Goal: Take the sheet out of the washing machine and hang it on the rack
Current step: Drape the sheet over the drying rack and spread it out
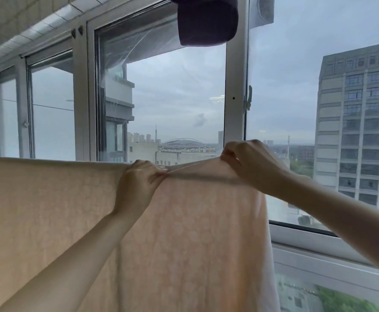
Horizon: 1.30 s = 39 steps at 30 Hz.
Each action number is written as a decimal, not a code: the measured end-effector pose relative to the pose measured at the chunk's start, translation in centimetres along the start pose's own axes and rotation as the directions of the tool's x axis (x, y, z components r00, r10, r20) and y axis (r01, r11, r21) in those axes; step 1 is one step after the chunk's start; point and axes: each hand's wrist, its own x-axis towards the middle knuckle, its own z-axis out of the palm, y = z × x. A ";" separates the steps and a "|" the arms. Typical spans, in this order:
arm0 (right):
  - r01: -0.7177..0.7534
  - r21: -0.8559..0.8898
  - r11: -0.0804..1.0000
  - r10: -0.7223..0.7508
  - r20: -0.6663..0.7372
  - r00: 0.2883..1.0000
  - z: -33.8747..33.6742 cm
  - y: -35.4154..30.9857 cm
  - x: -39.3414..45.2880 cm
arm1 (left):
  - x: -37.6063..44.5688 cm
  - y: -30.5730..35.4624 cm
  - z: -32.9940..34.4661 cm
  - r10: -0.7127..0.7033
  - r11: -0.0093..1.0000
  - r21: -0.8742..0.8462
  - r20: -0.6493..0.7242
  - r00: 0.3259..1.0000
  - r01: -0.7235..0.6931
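From the head camera, a pale peach sheet (49, 221) hangs in front of the window (177, 97), draped over a line that its top fold hides; it fills the left and middle of the view and falls out of sight at the bottom. The left hand (136, 188) pinches the top edge of the sheet near the middle. The right hand (249, 161), just to the right and a little higher, pinches the same edge, and the cloth is pulled taut between them. A dark purple cloth (206, 21) hangs at the top. Tall buildings (355, 122) stand far outside the glass on the right.
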 end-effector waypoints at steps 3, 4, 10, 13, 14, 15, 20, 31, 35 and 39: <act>-0.042 0.035 0.999 0.043 -0.031 0.999 -0.4 1.2 1.7 | 2.4 0.3 -0.9 -0.047 0.993 -0.104 0.064 0.997 0.053; -0.054 0.036 0.998 0.056 -0.050 0.997 -0.4 1.7 2.3 | 3.3 0.5 -0.8 -0.066 0.991 -0.117 0.040 0.997 0.071; -0.132 -0.025 0.991 0.131 0.390 0.912 0.2 4.5 3.2 | 5.1 0.6 1.4 -0.191 0.965 -0.118 0.302 0.934 0.235; -0.136 -0.024 0.990 0.125 0.578 0.807 0.6 4.2 2.6 | 3.8 -0.7 1.2 -0.177 0.946 -0.200 0.343 0.922 0.256; -0.153 0.015 0.988 0.119 0.558 0.822 0.4 3.7 2.9 | 3.8 -1.1 0.8 -0.171 0.944 -0.211 0.351 0.921 0.256; -0.179 0.071 0.981 0.116 0.529 0.841 0.3 2.9 3.2 | 4.0 -1.8 0.3 -0.159 0.947 -0.204 0.372 0.914 0.248; -0.253 0.279 0.926 0.087 0.495 0.865 1.8 -2.3 5.3 | 4.6 -7.3 -2.7 -0.183 0.965 -0.082 0.464 0.867 0.248; 0.038 -0.031 0.999 -0.026 0.326 0.945 11.0 -13.2 10.9 | 4.0 -23.9 -8.0 -0.210 0.941 -0.114 0.538 0.816 0.318; 0.043 -0.086 0.995 -0.019 0.263 0.964 14.9 -17.0 13.7 | 4.6 -29.7 -10.3 -0.176 0.936 -0.150 0.583 0.793 0.318; 0.007 -0.131 0.991 0.031 0.284 0.958 18.1 -20.2 15.9 | 4.8 -33.7 -11.5 -0.124 0.914 -0.246 0.587 0.800 0.323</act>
